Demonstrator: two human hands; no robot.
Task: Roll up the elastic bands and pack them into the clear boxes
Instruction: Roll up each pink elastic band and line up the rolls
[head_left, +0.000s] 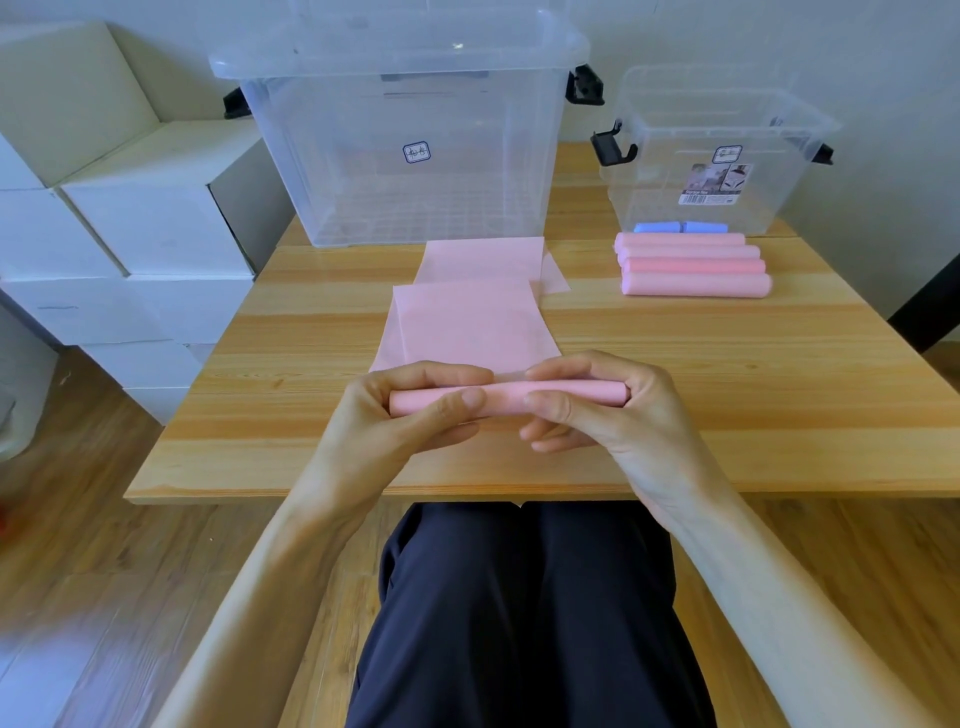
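Note:
A pink elastic band (470, 322) lies flat along the middle of the wooden table (727, 364), its near end wound into a roll (506, 397). My left hand (410, 410) grips the roll's left part between thumb and fingers. My right hand (587, 410) grips its right part the same way. The unrolled band stretches away toward a large clear box (400, 145) with its lid on. A smaller clear box (711, 171) stands at the back right, without a lid. Several finished pink rolls (693, 265) lie side by side in front of it, with a blue roll (678, 227) behind them.
White cardboard boxes (130, 223) are stacked to the left of the table. My lap in dark trousers (524, 613) is below the table's near edge. Black latches hang on both clear boxes. A dark object (930, 306) stands at the far right.

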